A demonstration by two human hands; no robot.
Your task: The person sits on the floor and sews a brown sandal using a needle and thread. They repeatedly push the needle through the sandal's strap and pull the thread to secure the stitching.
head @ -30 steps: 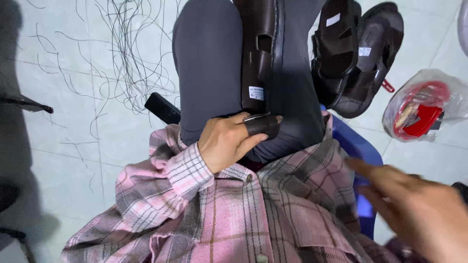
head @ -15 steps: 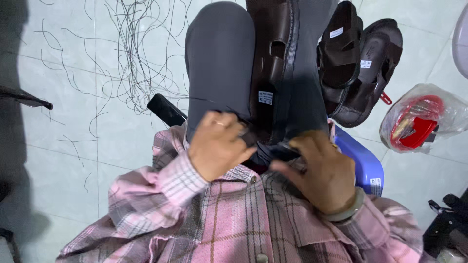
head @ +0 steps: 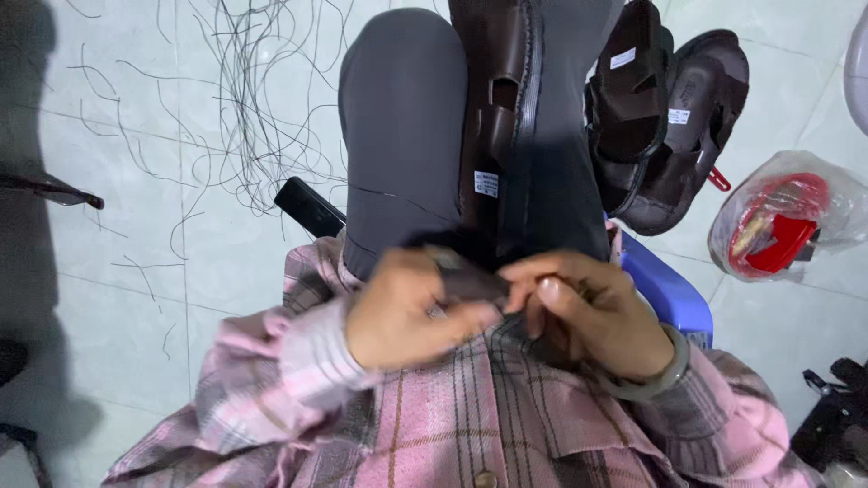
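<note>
Item, brown sandal point(head: 495, 108): lying lengthwise between the person's grey-trousered thighs point(head: 402, 126), toe end running off the top edge at 12 o'clock, heel end coming down to the hands; a small white label point(head: 485, 183) showing on its side.

Item, dark strap end point(head: 466, 276): sitting at the sandal's near end, directly at 6 o'clock from the label, caught between both hands.

Left hand point(head: 411, 307): curling closed, fingers and thumb pinching the strap end, which is lying at its 2 o'clock.

Right hand point(head: 592, 312): fingers bending inward, tips meeting the same strap at its 9 o'clock; how firmly it is gripping cannot be told. A greyish bangle point(head: 655, 380) is circling that wrist.

Surroundings: a pair of dark sandals point(head: 665, 117) resting on the tiled floor point(head: 108, 181) at 2 o'clock from the hands; a clear bag with red contents point(head: 787, 221) lying at 3 o'clock; loose black threads point(head: 253, 99) scattering at 11 o'clock; a blue stool point(head: 665, 289) edge showing just beside the right hand; a black bar-shaped object point(head: 307, 206) lying at 10 o'clock.
</note>
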